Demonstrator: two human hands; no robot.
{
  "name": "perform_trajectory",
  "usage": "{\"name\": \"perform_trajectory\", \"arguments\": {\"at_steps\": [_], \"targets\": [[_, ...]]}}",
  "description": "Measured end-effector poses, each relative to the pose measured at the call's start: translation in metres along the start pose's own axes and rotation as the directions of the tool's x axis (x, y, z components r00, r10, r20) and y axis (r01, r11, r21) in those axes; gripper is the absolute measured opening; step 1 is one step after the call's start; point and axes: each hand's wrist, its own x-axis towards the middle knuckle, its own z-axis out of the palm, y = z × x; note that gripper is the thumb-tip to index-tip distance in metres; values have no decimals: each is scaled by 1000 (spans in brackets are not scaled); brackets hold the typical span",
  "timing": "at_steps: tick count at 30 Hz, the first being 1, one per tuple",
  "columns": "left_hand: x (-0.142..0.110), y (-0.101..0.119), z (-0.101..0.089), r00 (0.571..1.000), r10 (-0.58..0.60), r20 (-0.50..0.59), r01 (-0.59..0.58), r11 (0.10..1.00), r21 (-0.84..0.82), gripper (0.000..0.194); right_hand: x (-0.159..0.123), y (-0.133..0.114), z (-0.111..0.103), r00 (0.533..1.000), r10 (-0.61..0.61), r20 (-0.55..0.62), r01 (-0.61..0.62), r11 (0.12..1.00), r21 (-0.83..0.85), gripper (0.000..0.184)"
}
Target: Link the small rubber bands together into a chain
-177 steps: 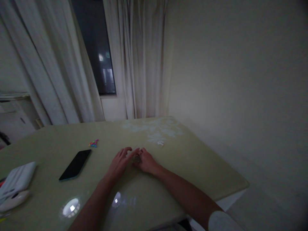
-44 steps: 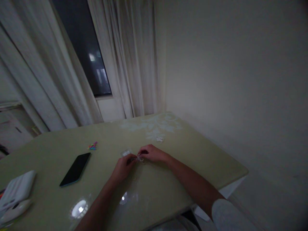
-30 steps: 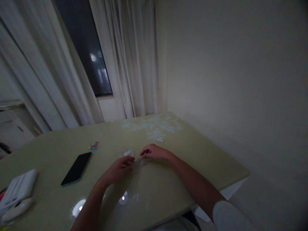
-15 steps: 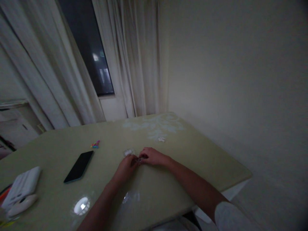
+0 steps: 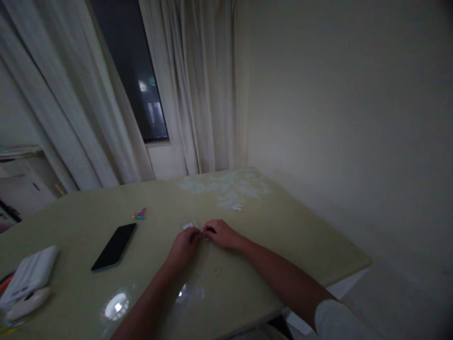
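My left hand [image 5: 183, 245] and my right hand [image 5: 221, 233] meet low over the table, fingertips almost touching. Both are closed in a pinch around a small, thin ring-like piece [image 5: 206, 238] that looks shiny; its exact kind is too small to make out. Just beyond my left fingers lies a small clear plastic packet [image 5: 188, 224]. Nearer me on the tabletop is a faint pale ring shape [image 5: 216, 271].
On the left lie a black phone [image 5: 114, 247], a small colourful cluster [image 5: 139, 214], a white box-like object [image 5: 30, 271] and a pale computer mouse [image 5: 29, 304]. Small white pieces [image 5: 237, 207] rest farther back on the table [image 5: 290, 236]. A wall bounds the right side.
My hands stay together with slight finger movement, the right wrist raised a little differently. The faint ring shape on the tabletop now shows below them. The view has shifted slightly.
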Motion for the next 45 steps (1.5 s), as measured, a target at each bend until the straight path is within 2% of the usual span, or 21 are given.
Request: {"name": "perform_trajectory", "arguments": {"at_steps": [13,18,23,28,34,45], "targets": [[4,-5,-12,998,-65,-23,59,981,-186,32,5,8,5,993,90,-78,-68,967,247,22],[4,0,-12,998,-66,-6,63,972,-227,30,4,8,5,991,96,-93,-65,954,291,18],[4,5,-14,998,-53,-20,47,969,-241,28,5,8,5,989,95,-117,-56,952,302,20],[4,0,-12,998,-60,-32,49,961,-274,29,6,7,5,988,105,-114,-68,954,291,23],[4,-5,-6,998,-59,-35,44,944,-326,28,5,5,4,984,118,-131,-77,956,282,17],[3,-2,-8,999,-39,-28,28,947,-319,32,4,3,4,979,134,-155,-83,951,298,17]]}}
